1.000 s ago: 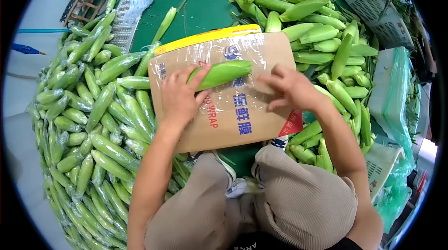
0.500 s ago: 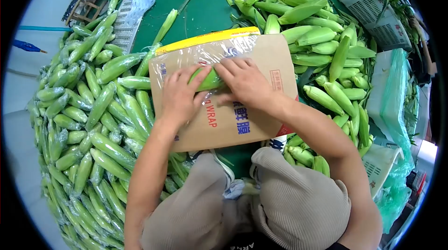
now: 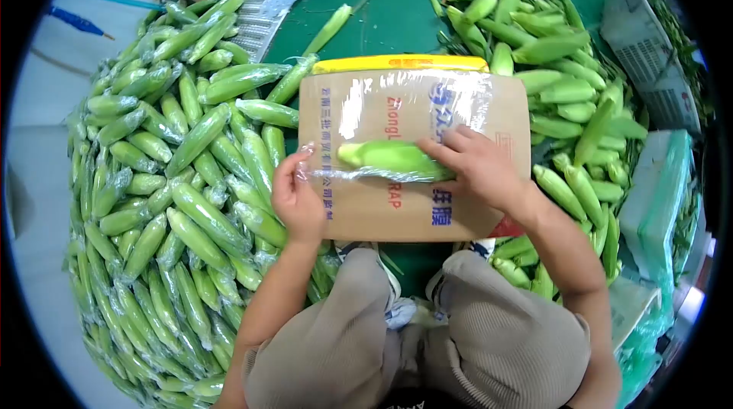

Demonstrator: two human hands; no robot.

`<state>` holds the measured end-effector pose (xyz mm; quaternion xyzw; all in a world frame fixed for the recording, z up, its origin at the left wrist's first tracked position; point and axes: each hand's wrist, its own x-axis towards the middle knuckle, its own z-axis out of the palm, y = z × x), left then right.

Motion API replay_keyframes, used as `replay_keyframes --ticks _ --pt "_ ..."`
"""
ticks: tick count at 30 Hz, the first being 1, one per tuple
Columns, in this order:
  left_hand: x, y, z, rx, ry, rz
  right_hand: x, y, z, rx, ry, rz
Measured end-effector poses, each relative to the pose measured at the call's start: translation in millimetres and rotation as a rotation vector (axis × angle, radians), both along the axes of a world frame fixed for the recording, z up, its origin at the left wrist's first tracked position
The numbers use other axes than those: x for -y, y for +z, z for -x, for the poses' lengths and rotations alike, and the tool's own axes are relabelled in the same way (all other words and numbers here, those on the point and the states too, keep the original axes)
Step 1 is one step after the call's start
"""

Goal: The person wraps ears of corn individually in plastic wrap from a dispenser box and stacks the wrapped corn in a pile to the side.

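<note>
A green corn ear in its husk (image 3: 393, 159) lies crosswise on clear plastic film over a brown cardboard box (image 3: 366, 218) with printed lettering. My right hand (image 3: 477, 165) rests with its fingers on the right end of the ear. Left of the ear, my left hand (image 3: 296, 199) pinches the edge of the clear film (image 3: 324, 172) between thumb and fingers. Along the far side of the box runs a yellow strip (image 3: 397, 63).
Film-wrapped corn ears (image 3: 202, 233) are heaped at the left, unwrapped ears (image 3: 565, 92) at the right. Crates (image 3: 641, 43) and a white box with green plastic (image 3: 649, 188) stand far right. A metal slatted strip (image 3: 263, 24) lies at the back left.
The view has shifted, so the scene sits farther right. My left hand has left the ear for the film's left edge. My right hand has come onto the ear's right end.
</note>
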<state>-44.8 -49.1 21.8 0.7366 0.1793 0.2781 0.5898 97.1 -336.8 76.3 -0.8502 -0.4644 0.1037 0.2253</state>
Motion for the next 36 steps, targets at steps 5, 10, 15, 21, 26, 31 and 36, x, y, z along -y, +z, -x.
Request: replay_keyframes --ticks 5,10,15,21,26,31,36 --pt "54.1 29.8 -3.8 -0.192 -0.598 -0.901 5.3 -11.5 3.8 -0.149 0.129 -0.075" --pt "35.3 45.1 -127.7 -0.340 -0.438 -1.326 -23.1 -12.7 -21.6 0.253 -0.264 -0.211" --pt "22.5 54.0 -174.4 -0.080 -0.343 -0.566 -42.4 -27.5 -61.7 0.372 -0.184 0.018" --pt "51.2 52.3 -118.4 -0.029 -0.479 -1.422 -35.5 -11.3 -71.9 -0.229 -0.089 -0.100" --pt "67.3 56.2 -78.3 -0.306 -0.774 -1.155 -21.9 20.5 -61.2 -0.409 0.054 0.131" --pt "71.0 73.0 -86.2 -0.704 -1.321 -0.851 -48.3 -59.8 -41.8 0.313 0.172 -0.016" --pt "79.8 60.7 -9.0 -0.912 -1.752 -0.214 -48.7 -53.5 -37.7 0.141 0.204 0.092"
